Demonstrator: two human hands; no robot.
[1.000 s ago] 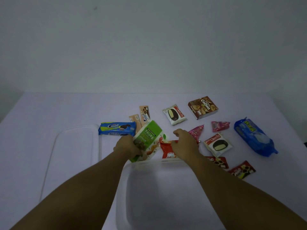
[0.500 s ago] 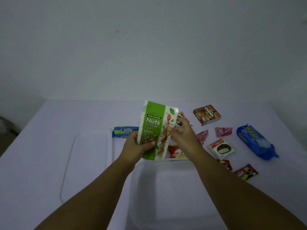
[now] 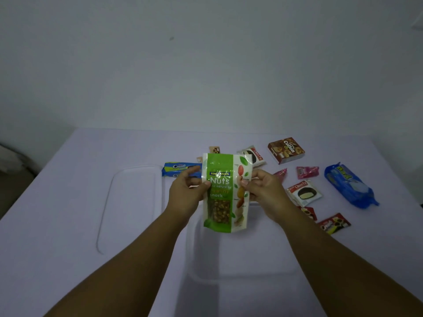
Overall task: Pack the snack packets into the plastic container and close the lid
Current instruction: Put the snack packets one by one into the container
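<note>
A green and white nuts pouch [image 3: 225, 193] hangs upright above the far edge of the clear plastic container [image 3: 240, 266], which is empty. My left hand [image 3: 186, 193] grips the pouch's left edge and my right hand [image 3: 266, 191] pinches its right edge. The clear lid [image 3: 130, 202] lies flat to the container's left. Loose on the table behind and to the right lie a blue cream-biscuit pack [image 3: 178, 169], a brown cookie box [image 3: 286, 150], two Choco Pie packets [image 3: 304, 193], pink sweets [image 3: 307, 172], a large blue pack [image 3: 350, 185] and small red packets [image 3: 334, 224].
The white table [image 3: 68, 213] meets a plain wall at the back. A dark object shows at the far left edge [image 3: 9, 161]. Small beige sachets [image 3: 214, 149] peek out behind the pouch.
The pouch rose off the table near the container's far rim to an upright hold. My right hand left the red packet and took the pouch's right edge.
</note>
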